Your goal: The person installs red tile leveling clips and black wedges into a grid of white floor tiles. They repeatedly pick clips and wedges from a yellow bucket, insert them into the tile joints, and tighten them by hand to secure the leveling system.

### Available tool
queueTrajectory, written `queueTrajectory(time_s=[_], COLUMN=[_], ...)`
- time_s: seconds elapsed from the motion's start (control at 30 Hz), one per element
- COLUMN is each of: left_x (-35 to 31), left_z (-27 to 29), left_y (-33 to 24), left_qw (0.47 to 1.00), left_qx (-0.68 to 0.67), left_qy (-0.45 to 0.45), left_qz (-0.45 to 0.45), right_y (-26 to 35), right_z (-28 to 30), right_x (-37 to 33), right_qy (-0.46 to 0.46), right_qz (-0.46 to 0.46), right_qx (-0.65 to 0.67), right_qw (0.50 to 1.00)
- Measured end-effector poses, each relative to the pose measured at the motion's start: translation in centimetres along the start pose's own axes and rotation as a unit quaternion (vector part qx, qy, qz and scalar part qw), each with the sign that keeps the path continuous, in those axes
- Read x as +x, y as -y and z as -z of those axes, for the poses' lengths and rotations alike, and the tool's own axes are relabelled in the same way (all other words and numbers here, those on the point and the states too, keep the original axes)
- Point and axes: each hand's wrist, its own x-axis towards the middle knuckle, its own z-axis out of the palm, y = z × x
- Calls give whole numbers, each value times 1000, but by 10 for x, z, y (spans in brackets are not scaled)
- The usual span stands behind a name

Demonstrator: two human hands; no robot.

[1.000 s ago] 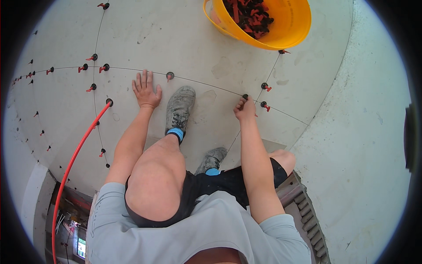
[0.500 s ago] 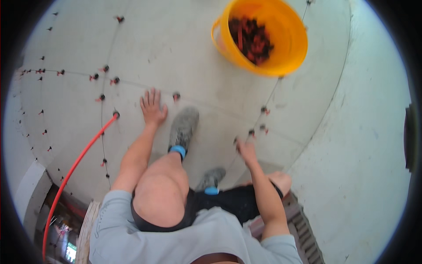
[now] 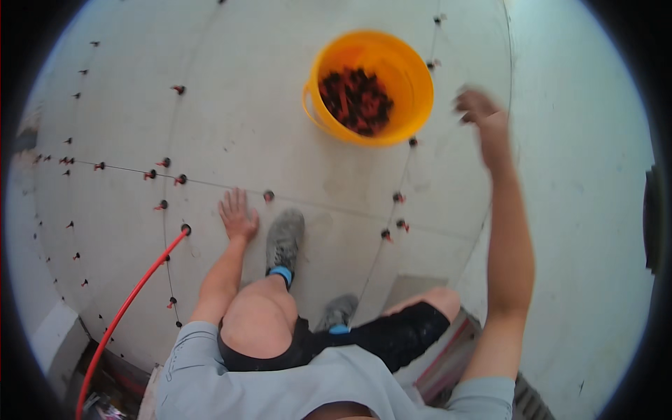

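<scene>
My left hand (image 3: 239,217) lies flat on the pale tiled floor (image 3: 231,126), fingers spread. It holds nothing. Beside it, a black-and-red tile levelling clip (image 3: 269,196) stands on a tile joint. Motion smears my right hand (image 3: 483,112), which is raised to the right of a yellow bucket (image 3: 420,94). Whether its fingers hold anything cannot be made out. Inside the bucket is a heap of black and red levelling clips (image 3: 355,101). Several more clips (image 3: 386,234) cluster where joints cross, between my right knee and the bucket.
A red hose or rod (image 3: 133,294) curves from a clip on the floor toward the lower left. Other clips (image 3: 180,179) line the joints on the left. My shoes (image 3: 285,241) rest on the tiles. A pale wall (image 3: 581,210) rises at the right.
My right hand has swung up and right, from a dark clip near the floor to beside the bucket. That clip no longer shows there. The view has shifted; my left hand stays down.
</scene>
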Motion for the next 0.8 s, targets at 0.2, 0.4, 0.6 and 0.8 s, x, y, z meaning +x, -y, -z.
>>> queueTrajectory(time_s=[0.2,0.4,0.6,0.8], left_x=[-1,1,1,1], left_z=[-13,-13,-15,-17], left_y=[-3,6,5,3], left_qw=[999,997,997,997], left_qx=[0,3,-2,-12], left_qy=[-48,-73,-73,-78], left_qz=[-18,-23,-20,-18], right_y=[-207,-252,-258,-282], right_z=[-15,-52,-80,-94], right_x=[-187,-287,-286,-284], right_qy=[155,211,212,210], right_qz=[-166,-192,-94,-122], right_qx=[-303,-430,-454,-464], right_qw=[926,856,860,852])
